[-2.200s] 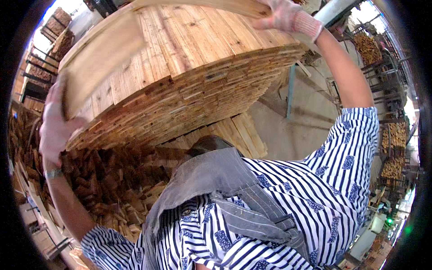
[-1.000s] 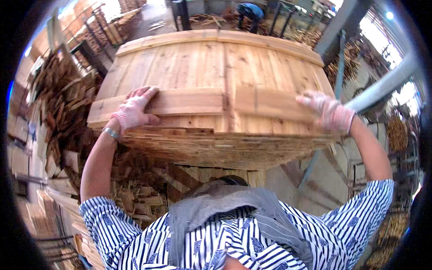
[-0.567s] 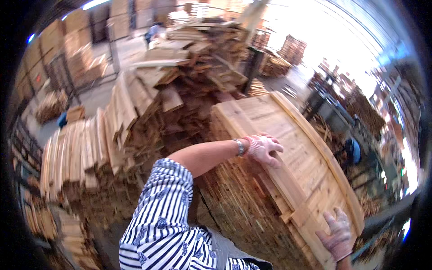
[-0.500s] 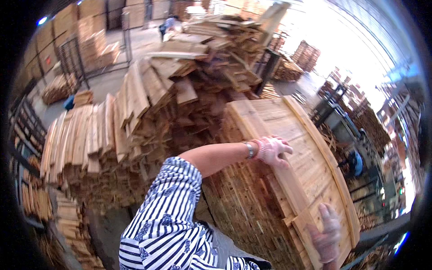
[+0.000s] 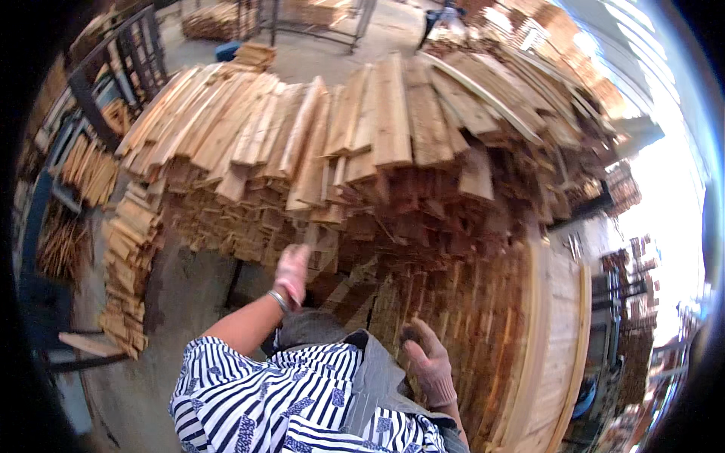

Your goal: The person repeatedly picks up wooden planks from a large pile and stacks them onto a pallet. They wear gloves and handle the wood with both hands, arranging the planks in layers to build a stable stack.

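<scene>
My left hand (image 5: 293,273), in a pale pink work glove with a metal watch band at the wrist, is held out below the front of a large heap of rough wooden boards (image 5: 393,113). Its fingers are stretched upward near the board ends, and I see nothing in them. Contact with the wood cannot be made out through the blur. My right hand (image 5: 430,366), gloved too, is open and empty, thumb apart from the fingers. It hovers beside the stacked wooden strips (image 5: 483,332), whose top carries a jointed wooden panel (image 5: 555,332) with raised edge battens.
A narrow stack of short boards (image 5: 128,279) stands on the left, next to a dark metal rack (image 5: 121,68). Machinery (image 5: 619,325) lines the right side. At the far top, a person (image 5: 445,15) is partly visible behind the heap.
Both hands have left the wooden panel. My left hand has swung to the board heap and my right hand has drawn back beside the stack. The view has turned left.
</scene>
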The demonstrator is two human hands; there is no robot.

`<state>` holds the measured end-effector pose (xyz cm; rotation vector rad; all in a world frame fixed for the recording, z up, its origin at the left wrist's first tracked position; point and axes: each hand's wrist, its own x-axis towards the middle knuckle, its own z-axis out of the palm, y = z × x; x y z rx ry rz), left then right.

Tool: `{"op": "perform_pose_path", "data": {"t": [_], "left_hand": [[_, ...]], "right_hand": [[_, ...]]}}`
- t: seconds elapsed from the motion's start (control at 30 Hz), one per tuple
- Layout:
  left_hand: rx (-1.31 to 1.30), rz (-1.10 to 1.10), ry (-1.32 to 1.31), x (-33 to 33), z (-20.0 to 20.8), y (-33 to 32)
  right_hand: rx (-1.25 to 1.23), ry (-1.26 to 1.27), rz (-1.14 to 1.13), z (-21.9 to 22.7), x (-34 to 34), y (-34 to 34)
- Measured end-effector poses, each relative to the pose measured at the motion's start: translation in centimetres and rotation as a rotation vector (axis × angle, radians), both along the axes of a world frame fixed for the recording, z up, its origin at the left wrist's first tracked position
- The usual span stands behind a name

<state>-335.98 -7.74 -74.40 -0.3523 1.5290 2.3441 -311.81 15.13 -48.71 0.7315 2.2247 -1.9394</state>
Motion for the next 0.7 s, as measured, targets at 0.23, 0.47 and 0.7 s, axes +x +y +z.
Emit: {"op": "perform_pose_path", "data": {"t": [0.23, 0.47, 0.7], "left_hand": [[0.075, 0.648, -0.473, -14.4, -0.1, -16.2], [-0.116, 0.607, -0.198, -23.1, 1.1, -26.4], [-0.327, 0.478, -0.106, -30.5, -4.7, -26.4]], "right_hand": [[0.176, 0.243, 0.686, 0.7, -21.3, -6.2], [-0.105, 0.03, 0.709, -4.5, -35.3, -11.6], [0.204, 0.197, 0.566, -11.5, -55.2, -20.6]]}}
